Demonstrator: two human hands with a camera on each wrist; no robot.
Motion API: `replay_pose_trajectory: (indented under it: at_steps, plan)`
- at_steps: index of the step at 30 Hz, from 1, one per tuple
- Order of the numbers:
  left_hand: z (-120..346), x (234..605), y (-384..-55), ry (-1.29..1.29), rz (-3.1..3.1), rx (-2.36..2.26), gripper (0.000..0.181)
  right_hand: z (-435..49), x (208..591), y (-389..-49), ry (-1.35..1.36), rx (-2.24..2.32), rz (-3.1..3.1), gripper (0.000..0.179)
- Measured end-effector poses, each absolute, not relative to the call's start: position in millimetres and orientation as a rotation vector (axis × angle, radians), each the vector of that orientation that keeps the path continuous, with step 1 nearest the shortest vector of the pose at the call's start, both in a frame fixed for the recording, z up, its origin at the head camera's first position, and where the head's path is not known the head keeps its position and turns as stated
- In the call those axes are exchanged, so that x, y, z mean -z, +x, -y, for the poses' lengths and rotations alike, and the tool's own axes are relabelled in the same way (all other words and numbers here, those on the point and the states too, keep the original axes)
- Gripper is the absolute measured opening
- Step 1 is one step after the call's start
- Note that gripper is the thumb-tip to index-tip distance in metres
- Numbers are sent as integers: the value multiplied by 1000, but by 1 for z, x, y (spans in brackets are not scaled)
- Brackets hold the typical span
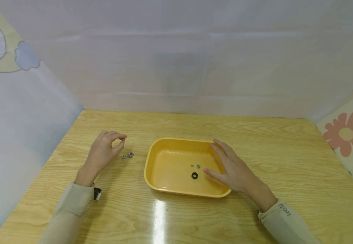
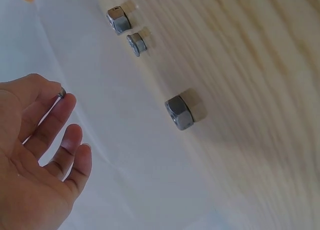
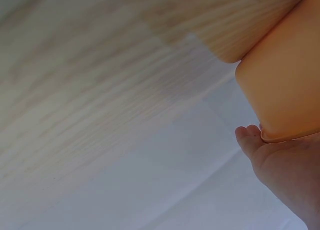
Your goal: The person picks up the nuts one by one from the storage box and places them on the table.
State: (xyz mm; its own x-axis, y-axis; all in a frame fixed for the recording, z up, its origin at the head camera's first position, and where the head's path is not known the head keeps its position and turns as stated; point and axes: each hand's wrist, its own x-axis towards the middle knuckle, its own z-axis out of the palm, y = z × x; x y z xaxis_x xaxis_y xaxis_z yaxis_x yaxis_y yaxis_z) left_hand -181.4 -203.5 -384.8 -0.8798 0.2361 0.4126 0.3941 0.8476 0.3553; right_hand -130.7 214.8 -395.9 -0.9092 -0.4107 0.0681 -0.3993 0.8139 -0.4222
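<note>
My left hand (image 1: 101,151) is raised above the table at the left and pinches a small metal nut (image 2: 62,93) between thumb and index finger. Below it on the wood stand a silver hex nut (image 1: 130,155) and a smaller flanged nut (image 1: 123,156). The left wrist view also shows a large hex nut (image 2: 179,113), which the hand hides from the head camera. My right hand (image 1: 232,169) lies over the right rim of a yellow tray (image 1: 164,190), fingers extended. Inside the tray are a black hex nut (image 1: 194,175) and two small silver nuts (image 1: 198,166).
The wooden table (image 1: 273,149) runs back to a pale sheet (image 1: 176,67) hanging behind it. Printed sheets flank both sides, with a flower (image 1: 346,134) on the right one.
</note>
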Motion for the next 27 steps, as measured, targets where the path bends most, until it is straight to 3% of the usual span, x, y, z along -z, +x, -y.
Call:
replay_pose_trajectory:
  at_steps: [27]
  plan:
    - [218,388,-183,-448,2872,597,19,-215,398,-131,-663,680,-2969,89]
